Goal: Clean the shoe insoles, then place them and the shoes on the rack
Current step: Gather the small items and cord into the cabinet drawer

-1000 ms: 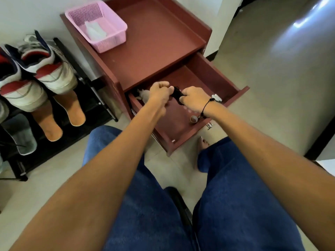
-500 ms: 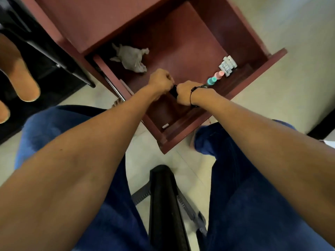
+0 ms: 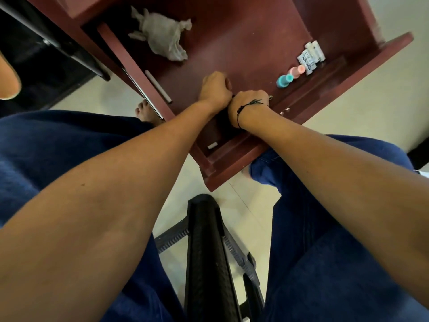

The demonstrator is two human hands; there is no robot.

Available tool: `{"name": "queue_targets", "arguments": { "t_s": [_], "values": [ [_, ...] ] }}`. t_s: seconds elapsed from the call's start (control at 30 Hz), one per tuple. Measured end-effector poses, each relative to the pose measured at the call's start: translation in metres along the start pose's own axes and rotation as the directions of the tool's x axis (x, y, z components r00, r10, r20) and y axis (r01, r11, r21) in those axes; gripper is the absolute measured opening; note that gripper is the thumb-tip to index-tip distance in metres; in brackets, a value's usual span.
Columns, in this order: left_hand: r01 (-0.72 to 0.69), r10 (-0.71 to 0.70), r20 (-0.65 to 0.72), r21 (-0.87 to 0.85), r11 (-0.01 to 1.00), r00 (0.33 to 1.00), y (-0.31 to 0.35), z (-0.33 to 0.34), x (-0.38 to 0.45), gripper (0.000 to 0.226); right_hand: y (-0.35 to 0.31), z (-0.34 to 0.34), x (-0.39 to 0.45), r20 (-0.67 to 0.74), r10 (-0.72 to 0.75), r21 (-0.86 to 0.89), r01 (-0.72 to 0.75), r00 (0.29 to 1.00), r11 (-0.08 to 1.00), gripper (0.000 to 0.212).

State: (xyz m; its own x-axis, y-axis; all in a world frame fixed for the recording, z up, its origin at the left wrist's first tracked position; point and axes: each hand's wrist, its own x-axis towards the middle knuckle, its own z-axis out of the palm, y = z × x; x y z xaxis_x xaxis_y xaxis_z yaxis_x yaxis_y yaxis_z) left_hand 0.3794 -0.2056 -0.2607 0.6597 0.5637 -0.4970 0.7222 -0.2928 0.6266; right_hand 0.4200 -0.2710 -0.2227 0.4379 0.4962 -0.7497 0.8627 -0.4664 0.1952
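both hands meet over the open dark-red wooden drawer [image 3: 232, 49], knuckles touching, working one small dark object between them.

the left hand [image 3: 214, 89] and right hand [image 3: 249, 101] each curl into a fist-like grip round the small black object [image 3: 228, 117], mostly hidden under the wrists, so its long axis cannot be told. only the tan insole tip [image 3: 8, 82] shows at the far left edge, against the black rack [image 3: 46, 54], well apart from both grips and nearer the left hand. a crumpled grey cloth [image 3: 162, 36] lies in the drawer beyond the hands.
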Motion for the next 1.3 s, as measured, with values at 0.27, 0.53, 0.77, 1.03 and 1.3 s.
{"name": "queue_targets", "arguments": {
  "t_s": [0.27,0.53,0.77,1.03,1.3],
  "values": [
    [0.025,-0.023,-0.014,0.097,0.995,1.000,0.000,0.002,0.000,0.021,0.012,-0.004,-0.005,-0.020,-0.018,0.108,0.020,1.000,0.994,0.038],
    [0.100,-0.099,-0.030,0.035,0.994,0.995,0.000,0.000,-0.002,0.026,0.027,-0.018,-0.009,0.002,0.021,0.342,-0.020,1.000,0.939,0.022],
    [0.148,-0.151,-0.038,-0.079,0.986,0.988,0.007,-0.005,-0.013,0.021,0.028,-0.020,-0.016,-0.029,0.025,0.444,-0.010,0.999,0.896,0.016],
    [0.102,-0.126,-0.081,-0.255,0.961,0.989,0.035,-0.027,-0.054,0.015,0.040,-0.028,-0.045,-0.182,0.064,0.444,0.024,0.981,0.896,0.029],
    [-0.149,0.103,-0.274,-0.155,0.976,0.956,0.071,-0.032,-0.132,0.021,0.068,-0.025,-0.097,-0.466,0.064,0.295,0.087,0.882,0.951,0.020]
  ]
}}
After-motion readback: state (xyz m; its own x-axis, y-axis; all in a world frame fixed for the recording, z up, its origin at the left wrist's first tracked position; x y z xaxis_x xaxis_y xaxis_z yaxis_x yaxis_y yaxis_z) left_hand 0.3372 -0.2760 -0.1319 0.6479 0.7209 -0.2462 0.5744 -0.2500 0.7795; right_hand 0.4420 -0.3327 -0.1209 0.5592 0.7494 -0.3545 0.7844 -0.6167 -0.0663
